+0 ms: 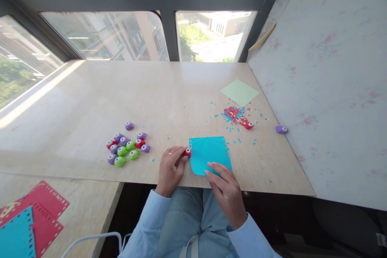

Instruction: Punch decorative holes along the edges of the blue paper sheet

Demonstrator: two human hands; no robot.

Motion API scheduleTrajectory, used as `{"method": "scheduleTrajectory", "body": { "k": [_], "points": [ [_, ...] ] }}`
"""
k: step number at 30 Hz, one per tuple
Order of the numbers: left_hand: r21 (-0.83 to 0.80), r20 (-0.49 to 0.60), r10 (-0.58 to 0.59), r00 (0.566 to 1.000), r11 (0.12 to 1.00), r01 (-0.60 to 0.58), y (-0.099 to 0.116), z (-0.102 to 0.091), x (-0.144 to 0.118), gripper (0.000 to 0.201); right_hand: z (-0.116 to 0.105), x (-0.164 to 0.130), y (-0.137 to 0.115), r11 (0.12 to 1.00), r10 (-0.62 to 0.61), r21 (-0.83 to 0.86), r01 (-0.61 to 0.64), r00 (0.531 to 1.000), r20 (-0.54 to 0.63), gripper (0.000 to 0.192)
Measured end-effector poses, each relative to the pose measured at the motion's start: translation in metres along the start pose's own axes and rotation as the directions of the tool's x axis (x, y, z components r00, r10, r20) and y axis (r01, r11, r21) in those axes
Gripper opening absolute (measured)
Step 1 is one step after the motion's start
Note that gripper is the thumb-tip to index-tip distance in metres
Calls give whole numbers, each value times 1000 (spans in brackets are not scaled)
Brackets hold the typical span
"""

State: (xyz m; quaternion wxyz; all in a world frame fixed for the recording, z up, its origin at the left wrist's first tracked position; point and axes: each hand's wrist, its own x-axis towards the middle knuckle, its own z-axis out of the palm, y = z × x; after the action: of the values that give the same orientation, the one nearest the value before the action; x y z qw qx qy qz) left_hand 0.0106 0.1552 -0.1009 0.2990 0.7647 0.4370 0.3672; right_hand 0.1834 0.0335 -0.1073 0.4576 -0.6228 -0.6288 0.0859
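Left hand [171,169]: pinching red punch [187,152] at blue paper [208,151] | Right hand [226,189]: over paper, grip indeterminable | Place: near front edge of surface [169,100]

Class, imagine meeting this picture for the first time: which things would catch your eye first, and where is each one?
The bright blue paper stands out first, front and centre, with the left hand holding a red craft punch at its left edge. Left of that lies a cluster of purple, green and red punches. Beyond the paper, to the right, red and blue confetti lies heaped near a pale green sheet.
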Motion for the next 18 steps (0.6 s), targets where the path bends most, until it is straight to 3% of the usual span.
{"method": "scheduleTrajectory", "body": {
  "k": [7,18],
  "points": [
    [29,5,26,1000,999,-26,1,0,0,22,5,-5,-1,995,95,-14,-97,991,-96,27],
    [66,15,51,999,997,-52,0,1,0,22,3,-4,-3,998,-16,-62,15,1000,-19,29]
  ]
}}
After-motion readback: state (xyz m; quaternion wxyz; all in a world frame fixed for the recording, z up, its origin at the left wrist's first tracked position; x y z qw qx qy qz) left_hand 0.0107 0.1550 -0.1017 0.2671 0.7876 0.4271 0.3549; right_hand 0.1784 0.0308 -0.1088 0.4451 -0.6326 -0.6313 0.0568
